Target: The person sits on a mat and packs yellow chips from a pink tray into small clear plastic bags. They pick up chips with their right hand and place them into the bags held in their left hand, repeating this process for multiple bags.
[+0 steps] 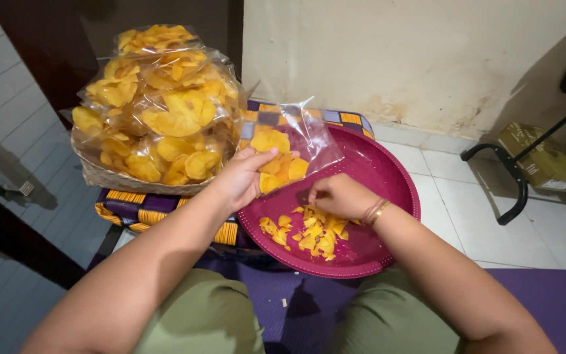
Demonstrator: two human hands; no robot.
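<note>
Head view: left hand (242, 176) is gripping a part-filled bag (289, 147) over the tray (388, 170); right hand (339, 195) is closing on chips (312, 231) there. Tilting the bag could be spilling chips; squeezing could be crushing them.

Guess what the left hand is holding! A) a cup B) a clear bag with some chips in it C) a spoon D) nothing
B: the left hand grips a clear bag with yellow chips inside, held over the red tray, while the right hand reaches into the loose chips on it.
</note>
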